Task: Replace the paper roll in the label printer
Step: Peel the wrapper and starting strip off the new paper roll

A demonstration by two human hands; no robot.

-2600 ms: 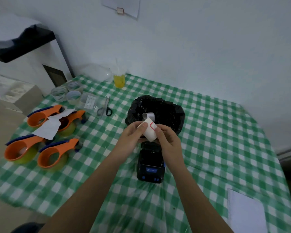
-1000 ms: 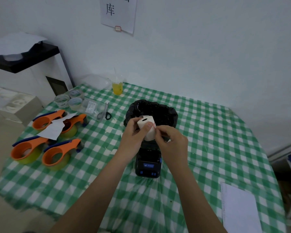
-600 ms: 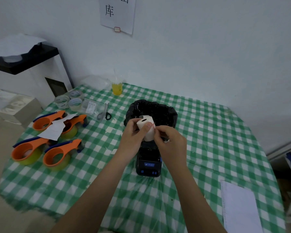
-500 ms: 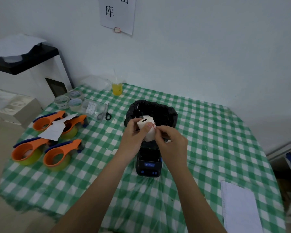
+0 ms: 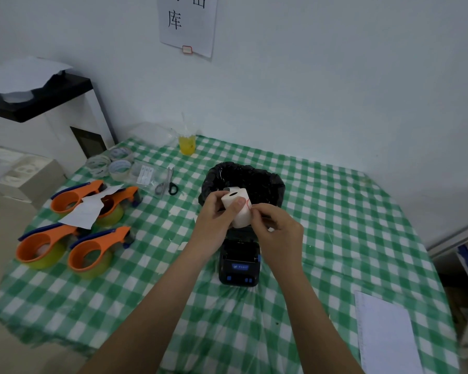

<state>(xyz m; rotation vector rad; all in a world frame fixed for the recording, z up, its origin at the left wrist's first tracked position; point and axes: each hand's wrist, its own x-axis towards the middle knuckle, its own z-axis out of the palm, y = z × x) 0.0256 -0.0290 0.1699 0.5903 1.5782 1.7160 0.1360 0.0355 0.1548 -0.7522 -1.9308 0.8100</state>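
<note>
A white paper roll (image 5: 238,209) is held above the table, its dark core hole facing up and left. My left hand (image 5: 214,222) grips it from the left, thumb on top. My right hand (image 5: 276,230) pinches the roll's right edge, where a small red mark shows. Below the hands sits the black label printer (image 5: 239,263) with blue buttons on its front; its top is partly hidden by my hands. Whether the lid is open I cannot tell.
A bin lined with a black bag (image 5: 243,182) stands just behind the printer. Several orange tape dispensers (image 5: 89,252) lie at the left, with scissors (image 5: 168,186), tape rolls (image 5: 111,163) and a yellow drink cup (image 5: 187,144) behind. White paper (image 5: 384,333) lies at the front right.
The roll has been lifted slightly and turned in both hands; a loose strip seen on it at first is gone. The camera has tilted up and back. The hands barely moved in the last half second.
</note>
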